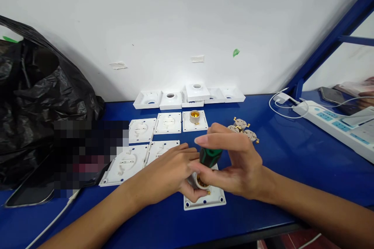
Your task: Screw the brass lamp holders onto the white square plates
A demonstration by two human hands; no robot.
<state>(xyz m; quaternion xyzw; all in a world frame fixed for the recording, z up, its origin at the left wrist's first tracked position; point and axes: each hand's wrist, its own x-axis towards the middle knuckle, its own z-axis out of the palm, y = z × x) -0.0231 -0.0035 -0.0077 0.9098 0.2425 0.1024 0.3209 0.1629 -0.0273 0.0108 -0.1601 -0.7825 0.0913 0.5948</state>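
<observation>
Blue table (pixel 263 210) carrying lamp-socket parts. Beyond the hands: five plates (pixel 139 130) without sockets, one finished socket plate (pixel 194 120), loose brass-clipped inserts (pixel 244 129). Left hand (pixel 172 173) clasps the socket (pixel 201 183) on the nearest plate (pixel 204 199); right hand (pixel 233 163) grips a green-handled screwdriver (pixel 209 156) planted in it.

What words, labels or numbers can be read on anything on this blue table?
None can be read.
White square plates: moulded marks only, too small to read.
Power strip: light blue sockets, no lettering that can be made out.
Green-handled screwdriver in the right hand: no print visible.
Blurred-out patch: unreadable.
</observation>
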